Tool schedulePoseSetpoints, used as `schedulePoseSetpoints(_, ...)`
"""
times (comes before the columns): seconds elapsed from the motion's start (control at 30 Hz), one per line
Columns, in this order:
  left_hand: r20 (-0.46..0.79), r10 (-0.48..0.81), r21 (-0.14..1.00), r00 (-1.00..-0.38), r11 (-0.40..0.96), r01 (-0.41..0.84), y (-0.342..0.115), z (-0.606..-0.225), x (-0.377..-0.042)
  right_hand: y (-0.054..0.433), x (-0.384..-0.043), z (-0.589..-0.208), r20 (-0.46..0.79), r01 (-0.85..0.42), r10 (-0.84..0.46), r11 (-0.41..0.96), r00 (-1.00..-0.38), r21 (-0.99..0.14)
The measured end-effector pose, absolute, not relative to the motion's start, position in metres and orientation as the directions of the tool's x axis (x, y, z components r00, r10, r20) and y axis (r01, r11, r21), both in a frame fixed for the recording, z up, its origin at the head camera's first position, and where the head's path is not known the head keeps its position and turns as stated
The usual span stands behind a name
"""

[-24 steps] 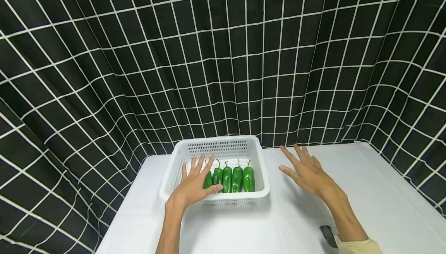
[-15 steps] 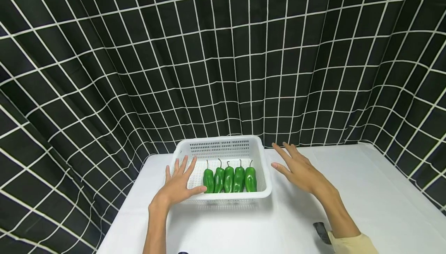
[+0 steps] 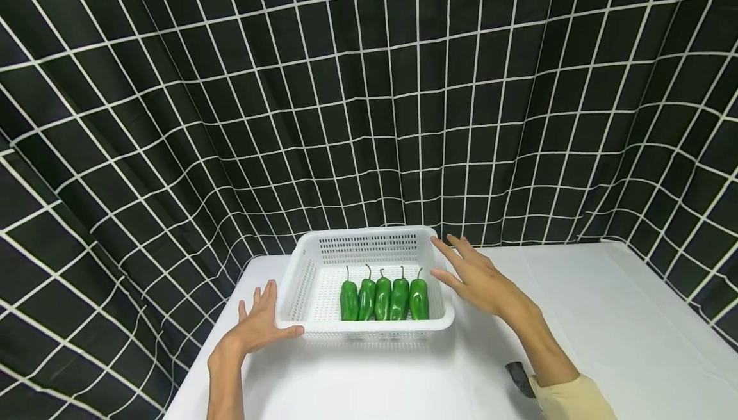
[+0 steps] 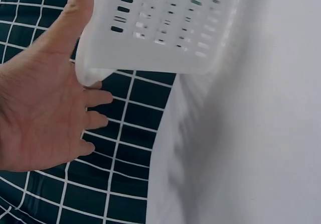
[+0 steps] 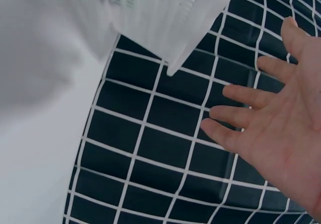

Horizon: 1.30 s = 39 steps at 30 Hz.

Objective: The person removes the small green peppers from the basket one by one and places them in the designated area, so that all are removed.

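Observation:
A white perforated plastic basket (image 3: 369, 326) stands on the table with several green peppers (image 3: 383, 298) lying side by side inside, stems pointing to the back. My left hand (image 3: 256, 325) is at the basket's left front corner, fingers spread along the left side and thumb over the front rim. In the left wrist view the left hand (image 4: 45, 103) shows its palm, thumb up beside the basket wall (image 4: 145, 53). My right hand (image 3: 481, 279) reaches to the basket's right rim, fingers straight. The right wrist view shows the right hand (image 5: 271, 108) with spread fingers, apart from the basket (image 5: 155, 23).
A white cloth (image 3: 369, 385) covers the table. Black curtains with a white grid (image 3: 369, 106) enclose the back and both sides, close behind the basket. A dark strap end (image 3: 520, 378) sticks out near the right sleeve (image 3: 573, 399).
My left hand has moved left from over the peppers to the basket's left front corner. My right hand has come leftward to the right rim. The peppers stay in place in the basket.

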State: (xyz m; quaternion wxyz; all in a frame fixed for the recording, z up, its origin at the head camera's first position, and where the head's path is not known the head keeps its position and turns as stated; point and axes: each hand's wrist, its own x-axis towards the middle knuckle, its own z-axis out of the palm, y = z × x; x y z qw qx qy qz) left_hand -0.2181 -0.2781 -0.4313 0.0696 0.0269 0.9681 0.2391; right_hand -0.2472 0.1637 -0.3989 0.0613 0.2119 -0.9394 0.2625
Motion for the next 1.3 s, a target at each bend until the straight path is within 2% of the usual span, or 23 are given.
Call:
schedulePoseSetpoints(0.23,-0.142,0.092,0.550,-0.986,0.835,-0.002,-0.278,-0.438,-0.216,0.151,-0.251,-0.399,0.226,-0.456,-0.397,0.756,-0.890,-0.468)
schedulePoseSetpoints(0.47,-0.152,0.080,0.610,-0.985,0.792,-0.030,-0.274,-0.440,-0.214,0.134,-0.256,-0.399,0.279,-0.499,-0.415,0.749,-0.866,-0.435)
schedulePoseSetpoints(0.7,-0.163,0.075,0.610,-0.984,0.792,-0.040,-0.276,-0.442,-0.215,0.106,-0.267,-0.394,0.288,-0.422,-0.311,0.727,-0.906,-0.542)
schedulePoseSetpoints(0.83,-0.173,0.071,0.598,-0.982,0.800,-0.047,-0.276,-0.441,-0.215,0.090,-0.274,-0.392,0.193,-0.314,-0.248,0.723,-0.949,-0.615)
schedulePoseSetpoints(0.97,-0.187,0.065,0.601,-0.980,0.797,-0.062,-0.277,-0.440,-0.212,0.077,-0.280,-0.395,0.017,-0.196,-0.236,0.763,-0.972,-0.616)
schedulePoseSetpoints(1.13,-0.179,0.071,0.612,-0.981,0.789,-0.054,-0.278,-0.441,-0.213,0.063,-0.290,-0.399,-0.188,-0.059,-0.188,0.841,-0.964,-0.538)
schedulePoseSetpoints(1.3,-0.180,0.065,0.615,-0.982,0.786,-0.061,-0.278,-0.442,-0.213,0.053,-0.304,-0.405,-0.319,0.017,-0.135,0.901,-0.938,-0.434)
